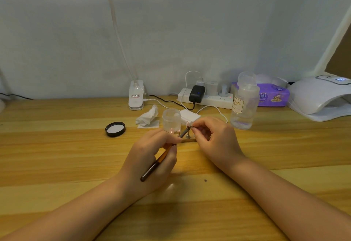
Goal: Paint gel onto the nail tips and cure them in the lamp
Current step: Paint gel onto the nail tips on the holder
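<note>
From the head view, I see my left hand (152, 157) gripping the brush (161, 157), its tip at a nail tip (188, 124) pinched by my right hand (212, 138) above the tabletop (76, 164). The lamp (321, 96) sits far right, well apart.
</note>
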`<action>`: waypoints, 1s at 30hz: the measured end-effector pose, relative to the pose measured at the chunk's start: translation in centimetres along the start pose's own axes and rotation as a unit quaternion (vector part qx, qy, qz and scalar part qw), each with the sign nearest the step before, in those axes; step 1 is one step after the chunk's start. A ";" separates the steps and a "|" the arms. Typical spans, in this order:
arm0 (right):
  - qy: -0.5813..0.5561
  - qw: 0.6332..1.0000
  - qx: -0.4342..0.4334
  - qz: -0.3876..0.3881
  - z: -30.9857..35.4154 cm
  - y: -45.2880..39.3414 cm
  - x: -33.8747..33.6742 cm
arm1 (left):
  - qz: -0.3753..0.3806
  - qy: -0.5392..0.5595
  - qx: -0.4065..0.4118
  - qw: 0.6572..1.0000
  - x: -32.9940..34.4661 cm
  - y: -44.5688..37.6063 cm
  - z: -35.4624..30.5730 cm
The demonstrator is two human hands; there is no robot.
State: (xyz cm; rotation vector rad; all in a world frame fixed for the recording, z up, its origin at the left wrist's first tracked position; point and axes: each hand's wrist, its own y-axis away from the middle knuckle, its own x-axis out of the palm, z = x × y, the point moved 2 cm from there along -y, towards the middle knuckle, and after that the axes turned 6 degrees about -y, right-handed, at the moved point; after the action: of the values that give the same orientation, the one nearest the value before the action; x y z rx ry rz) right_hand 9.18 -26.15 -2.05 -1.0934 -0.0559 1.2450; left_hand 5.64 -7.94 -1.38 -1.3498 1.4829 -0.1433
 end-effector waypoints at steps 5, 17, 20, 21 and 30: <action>0.004 1.000 -0.001 0.001 0.1 0.0 0.0 | -0.025 -0.013 0.021 0.999 0.0 0.0 0.2; 0.002 1.000 0.000 0.004 0.0 0.0 0.0 | -0.043 -0.034 0.014 0.998 -0.2 0.0 0.2; 0.006 1.000 -0.004 0.005 -0.1 0.0 0.0 | -0.045 -0.026 0.020 0.998 -0.2 0.0 0.2; 0.006 1.000 -0.005 0.005 -0.1 0.0 0.0 | -0.039 -0.024 0.018 0.999 -0.2 -0.1 0.2; -0.004 1.000 -0.010 0.005 -0.1 0.0 0.1 | -0.033 0.042 -0.045 0.998 -0.5 0.0 0.2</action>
State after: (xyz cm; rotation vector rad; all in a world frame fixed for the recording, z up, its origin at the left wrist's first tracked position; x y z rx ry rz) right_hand 9.25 -26.13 -2.15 -1.1082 -0.0691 1.2610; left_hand 5.70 -7.43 -1.13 -1.4816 1.5307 -0.1807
